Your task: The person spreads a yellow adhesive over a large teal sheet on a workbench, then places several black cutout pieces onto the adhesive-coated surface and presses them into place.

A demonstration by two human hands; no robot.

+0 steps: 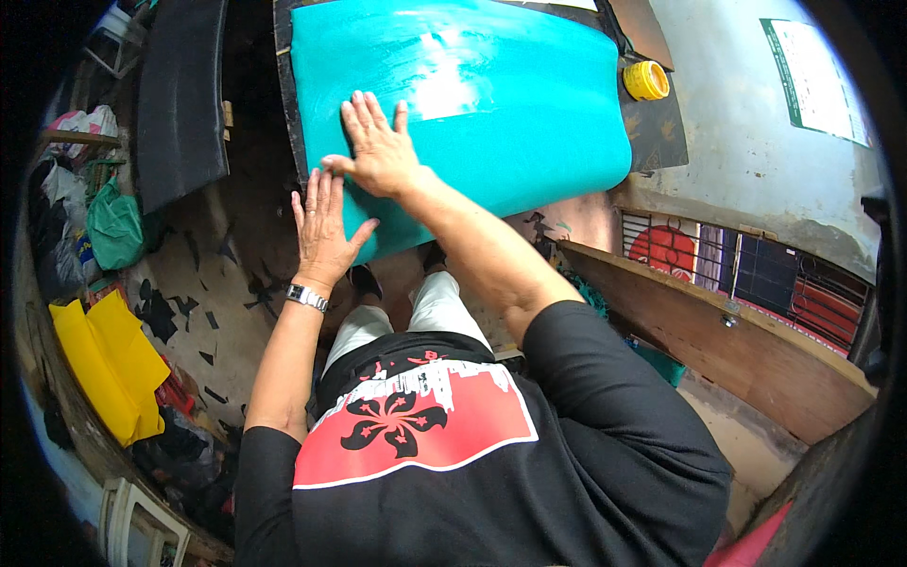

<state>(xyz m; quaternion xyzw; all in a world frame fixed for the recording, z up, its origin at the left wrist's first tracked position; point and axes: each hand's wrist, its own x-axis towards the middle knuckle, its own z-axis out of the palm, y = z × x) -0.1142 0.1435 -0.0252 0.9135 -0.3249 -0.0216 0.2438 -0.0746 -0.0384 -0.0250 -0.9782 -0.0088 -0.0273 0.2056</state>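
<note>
Lying across the upper centre of the frame: one turquoise sheet (529, 142), glossy near its top, its lower edge curving down over a dark board (658, 137).

Right hand (380, 159): laid palm down on the sheet's left part, fingers extended, thumb apart from them.

Left hand (328, 231): at the sheet's lower-left edge, fingers extended and near one another, thumb apart. Whether its fingertips meet the right thumb cannot be told.

Wristwatch (307, 298): metal, on the left wrist.

Tub (646, 81): yellow, tilted in view, beside the sheet's right edge.

Panel (179, 104): black, upper left.

Bag (115, 224): green, left side.

Folded material (111, 364): yellow, lower left.

Scraps (159, 317): dark, on the floor, left of centre.

Plank (746, 354): wooden, lower right.
</note>
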